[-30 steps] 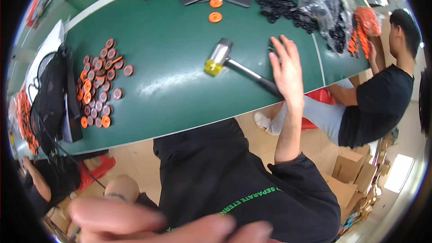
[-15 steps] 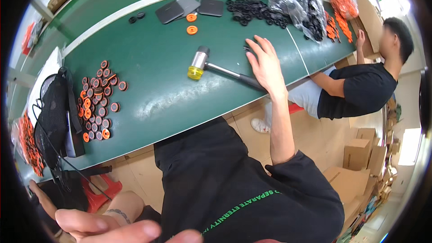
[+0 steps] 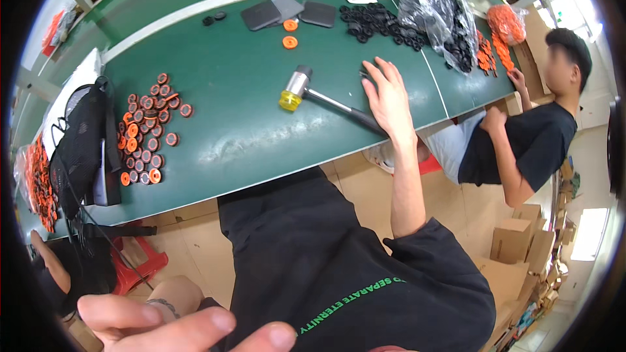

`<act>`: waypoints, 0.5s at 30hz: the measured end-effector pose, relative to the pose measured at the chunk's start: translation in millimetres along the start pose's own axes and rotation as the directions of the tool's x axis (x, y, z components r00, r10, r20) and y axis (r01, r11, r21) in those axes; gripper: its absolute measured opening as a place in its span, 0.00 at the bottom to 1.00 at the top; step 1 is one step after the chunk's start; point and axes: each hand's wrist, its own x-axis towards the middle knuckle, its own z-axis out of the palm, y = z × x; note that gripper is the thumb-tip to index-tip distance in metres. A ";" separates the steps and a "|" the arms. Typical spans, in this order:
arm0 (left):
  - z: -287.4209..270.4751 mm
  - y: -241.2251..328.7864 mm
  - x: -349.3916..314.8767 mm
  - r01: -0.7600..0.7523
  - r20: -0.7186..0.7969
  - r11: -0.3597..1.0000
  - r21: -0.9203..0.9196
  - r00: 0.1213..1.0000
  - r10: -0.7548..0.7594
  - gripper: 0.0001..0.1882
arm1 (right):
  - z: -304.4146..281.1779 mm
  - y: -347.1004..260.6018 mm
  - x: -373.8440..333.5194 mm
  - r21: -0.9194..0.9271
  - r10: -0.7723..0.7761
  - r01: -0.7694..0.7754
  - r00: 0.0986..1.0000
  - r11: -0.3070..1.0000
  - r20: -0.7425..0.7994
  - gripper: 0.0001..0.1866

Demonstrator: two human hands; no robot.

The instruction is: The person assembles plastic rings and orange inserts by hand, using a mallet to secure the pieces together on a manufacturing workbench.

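My right hand [image 3: 391, 101] rests on the green table [image 3: 228, 85] with its fingers stretched and a little apart. A small dark piece [image 3: 363, 74] lies by its fingertips, partly hidden. Beside its wrist is the handle end of a mallet [image 3: 326, 100], which has a metal head with one yellow face and one black face. The mallet lies flat, ungripped. Close to the camera at the lower left, my left hand [image 3: 169, 326] is raised off the table, fingers apart, with nothing visible in it.
Orange-and-black round pieces [image 3: 147, 120] are heaped at left, near a black mesh bag [image 3: 81, 137]. Two orange discs [image 3: 290, 42], flat dark pads [image 3: 261, 15], black rings [image 3: 378, 23] and a plastic bag [image 3: 433, 0] lie farther back. A person [image 3: 521, 130] sits at right.
The whole view has shifted slightly. The person at right has bent an arm up toward the chest. My hands keep nearly the same pose, and the mallet still lies on the table.
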 end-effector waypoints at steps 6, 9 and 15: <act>9.4 10.0 25.8 0.305 0.117 0.946 -0.114 0.949 -0.292 0.22 | -17.2 20.0 -12.2 -0.032 0.016 -0.018 0.999 0.999 -0.043 0.20; 28.5 6.1 -5.5 0.163 -0.073 0.983 -0.087 0.983 -0.169 0.23 | -15.6 2.8 -2.2 0.020 -0.031 0.031 0.999 0.999 -0.014 0.20; -5.4 -13.2 -10.2 0.039 0.026 0.993 0.111 0.999 -0.042 0.21 | -6.7 -5.9 -6.2 -0.018 -0.010 0.011 1.000 1.000 0.020 0.21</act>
